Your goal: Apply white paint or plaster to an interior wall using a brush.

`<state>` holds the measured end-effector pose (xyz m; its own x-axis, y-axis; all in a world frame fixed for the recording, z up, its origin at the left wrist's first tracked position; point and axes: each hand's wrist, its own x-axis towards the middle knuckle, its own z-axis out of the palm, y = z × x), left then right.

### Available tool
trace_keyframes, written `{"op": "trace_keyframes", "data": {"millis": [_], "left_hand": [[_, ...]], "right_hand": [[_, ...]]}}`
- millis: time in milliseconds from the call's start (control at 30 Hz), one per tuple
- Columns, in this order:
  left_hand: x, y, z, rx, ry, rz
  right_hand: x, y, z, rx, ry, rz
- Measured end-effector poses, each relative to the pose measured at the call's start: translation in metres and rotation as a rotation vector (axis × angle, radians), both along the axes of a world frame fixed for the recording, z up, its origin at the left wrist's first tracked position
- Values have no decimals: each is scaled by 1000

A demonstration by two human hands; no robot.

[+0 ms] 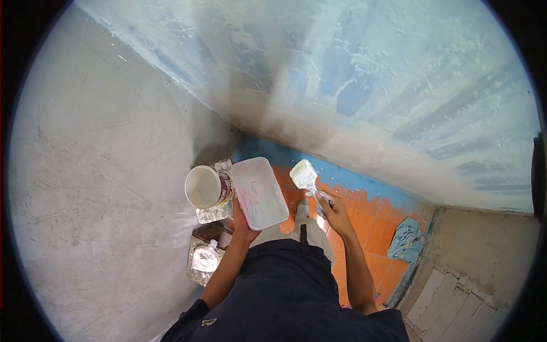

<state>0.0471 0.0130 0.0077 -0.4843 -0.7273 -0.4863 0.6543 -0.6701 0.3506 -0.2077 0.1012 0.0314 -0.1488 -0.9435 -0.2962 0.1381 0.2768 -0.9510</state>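
Observation:
A white rectangular plastic tub (261, 194) with pink smears is held by my left hand (244, 227), whose fingers wrap round its lower left side and underside. In my right hand (336, 214) is a flat paintbrush (304, 175), its wide head up and thickly coated in white. That brush is to the right of the tub, apart from it and from the wall. Just left of the tub stands a white round bucket (203, 187) with a printed side.
Ahead rises a wall (364, 74) streaked white and pale blue; a bare grey wall (97, 154) is at left. A white plastic bag (205, 258) sits in a spattered box below the bucket. A bluish cloth (406, 240) lies on the orange tiled floor (360, 225) at right.

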Motion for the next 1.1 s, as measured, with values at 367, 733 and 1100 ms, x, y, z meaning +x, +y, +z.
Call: {"op": "trace_keyframes", "data": {"millis": [367, 733, 1100], "left_hand": [[83, -43, 0, -11, 4, 132], [219, -132, 1, -81, 247, 276], [270, -161, -27, -414, -1, 114]], "right_hand": [[62, -100, -13, -119, -77, -515], [155, -183, -8, -262, 328, -662], [121, -255, 180, -665, 1429, -796]]}}
